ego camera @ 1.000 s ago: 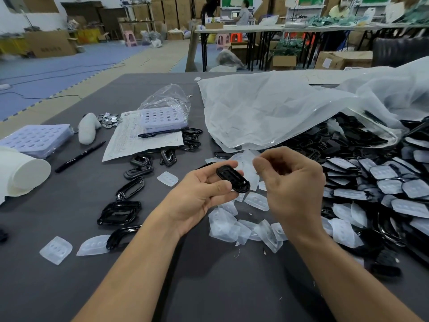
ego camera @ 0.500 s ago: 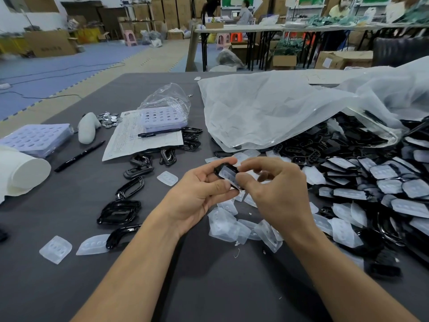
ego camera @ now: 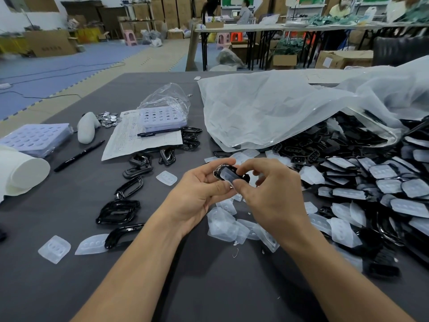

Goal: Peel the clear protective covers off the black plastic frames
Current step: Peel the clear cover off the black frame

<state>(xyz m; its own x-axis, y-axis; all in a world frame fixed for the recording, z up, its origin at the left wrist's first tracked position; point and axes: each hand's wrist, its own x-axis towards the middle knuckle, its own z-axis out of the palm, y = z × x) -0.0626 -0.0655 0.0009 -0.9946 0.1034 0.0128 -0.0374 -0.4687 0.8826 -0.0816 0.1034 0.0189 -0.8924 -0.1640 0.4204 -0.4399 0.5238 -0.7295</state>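
Observation:
My left hand (ego camera: pixel 199 194) grips a black plastic frame (ego camera: pixel 221 171) above the middle of the grey table (ego camera: pixel 69 287). A clear cover (ego camera: pixel 228 175) sits on the frame. My right hand (ego camera: pixel 271 194) pinches that cover at its near end with thumb and fingers. Below my hands lies a heap of peeled clear covers (ego camera: pixel 228 226). A large pile of covered black frames (ego camera: pixel 376 187) fills the right side. Bare black frames (ego camera: pixel 118 211) lie to the left.
A big clear plastic bag (ego camera: pixel 278 108) lies across the back right. At the left are a printed sheet (ego camera: pixel 130 140) with a pen, purple perforated trays (ego camera: pixel 32 138), a black marker (ego camera: pixel 79 155), a white roll (ego camera: pixel 21 173) and loose clear covers (ego camera: pixel 54 248).
My right hand came back from the right to the frame and now pinches the clear cover on it. My left hand has tipped the frame up slightly.

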